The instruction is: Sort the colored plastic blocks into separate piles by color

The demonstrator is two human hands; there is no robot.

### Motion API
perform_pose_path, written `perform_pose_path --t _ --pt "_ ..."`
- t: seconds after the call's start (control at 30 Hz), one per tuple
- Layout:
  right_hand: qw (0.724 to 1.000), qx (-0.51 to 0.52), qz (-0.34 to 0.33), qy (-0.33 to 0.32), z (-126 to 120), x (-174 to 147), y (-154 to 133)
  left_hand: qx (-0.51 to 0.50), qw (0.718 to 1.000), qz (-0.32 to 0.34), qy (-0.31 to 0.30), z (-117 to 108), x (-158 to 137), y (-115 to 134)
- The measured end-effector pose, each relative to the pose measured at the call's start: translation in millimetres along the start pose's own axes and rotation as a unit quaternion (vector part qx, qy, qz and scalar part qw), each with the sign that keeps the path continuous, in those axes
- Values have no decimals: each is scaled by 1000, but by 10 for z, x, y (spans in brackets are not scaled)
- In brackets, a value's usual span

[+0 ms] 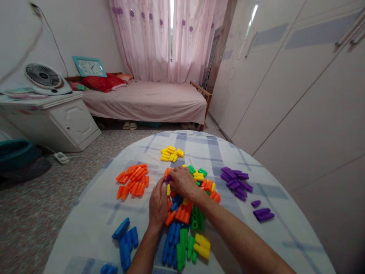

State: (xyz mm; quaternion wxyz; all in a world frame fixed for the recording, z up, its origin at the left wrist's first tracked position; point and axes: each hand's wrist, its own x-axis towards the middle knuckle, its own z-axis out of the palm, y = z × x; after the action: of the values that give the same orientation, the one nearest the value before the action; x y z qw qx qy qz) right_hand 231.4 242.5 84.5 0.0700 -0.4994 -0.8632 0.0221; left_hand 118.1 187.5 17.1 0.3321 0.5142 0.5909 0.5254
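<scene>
A mixed pile of plastic tube-shaped building pieces lies in the middle of the round table, with orange pieces (183,213), green pieces (197,219), blue pieces (171,243) and yellow pieces (202,246). My left hand (159,201) rests along the pile's left side, fingers stretched forward and close together. Over the top of the pile bends my right hand (181,181), its fingers curled down at a purple piece (169,178) between the two hands. The right fingertips partly hide that piece. Beside my left hand's fingers sits a small yellow piece (168,190).
Separate groups surround the pile: orange (134,179) at left, yellow (171,153) at the back, purple (236,182) at right, blue (125,243) front left. A checked cloth (97,213) covers the table. Beyond stand a bed (151,99), a cabinet (74,121) and a wardrobe (285,95).
</scene>
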Motion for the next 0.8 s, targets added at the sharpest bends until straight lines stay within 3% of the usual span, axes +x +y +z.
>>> perform_pose_path --t 0.13,0.23,0.4,0.6,0.7,0.8 --pt "999 26 30 17 30 11 -7 -19 1000 -4 -1 -2 7 -11" --pt "994 67 47 70 -77 -57 124 -23 1000 -8 9 -6 8 3" --pt "965 75 168 184 -396 -553 778 3 1000 -9 11 -13 11 13" --pt "944 -18 301 134 -366 -1279 1547 24 1000 -3 7 -19 15 7" --pt "942 -22 309 126 -302 -1446 1660 28 1000 -1 4 -28 19 9" --pt "935 -25 311 166 -334 -1672 1656 37 999 7 4 -36 19 22"
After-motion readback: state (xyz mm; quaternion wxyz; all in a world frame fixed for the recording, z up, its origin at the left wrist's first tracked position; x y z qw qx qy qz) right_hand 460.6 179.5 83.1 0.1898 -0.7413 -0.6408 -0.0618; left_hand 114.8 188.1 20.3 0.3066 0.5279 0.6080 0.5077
